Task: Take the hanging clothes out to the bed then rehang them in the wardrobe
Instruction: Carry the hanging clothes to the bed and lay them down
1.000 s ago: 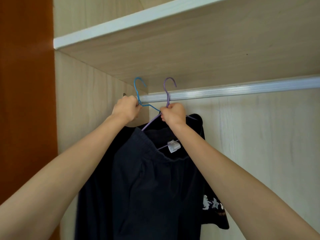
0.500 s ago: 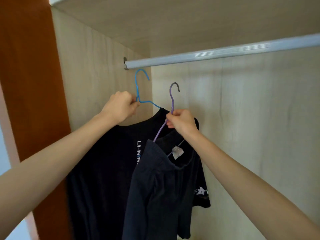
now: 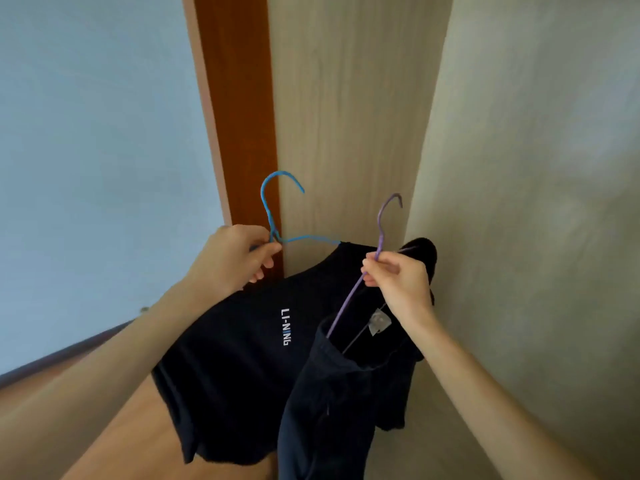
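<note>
Biggest stuff first: pale blue wall fills the left, the light wood wardrobe side panel and back panel fill the right, with the orange-brown door edge standing between wall and wardrobe. A bit of wooden floor shows bottom left.

Both garments are in the air in front of the wardrobe corner, held up by me, touching nothing but each other. The black T-shirt hangs lengthwise, collar up, hem down and drifting a bit left, with white "LI-NING" lettering running down the chest. Overlapping its right side, nearer me, is the dark garment, waistband up, long axis straight down out of the picture, with a small white label inside the waistband.

My left hand has its fingers curled round the neck of the blue hanger, hook up and opening right, its arm running right into the shirt collar. My right hand pinches the neck of the purple hanger, hook up too, its arm sloping down-left into the waistband.

Versus half a second back: rail is out of view, hooks are well clear of it, and the view has swung left and down so wall and floor now show.
</note>
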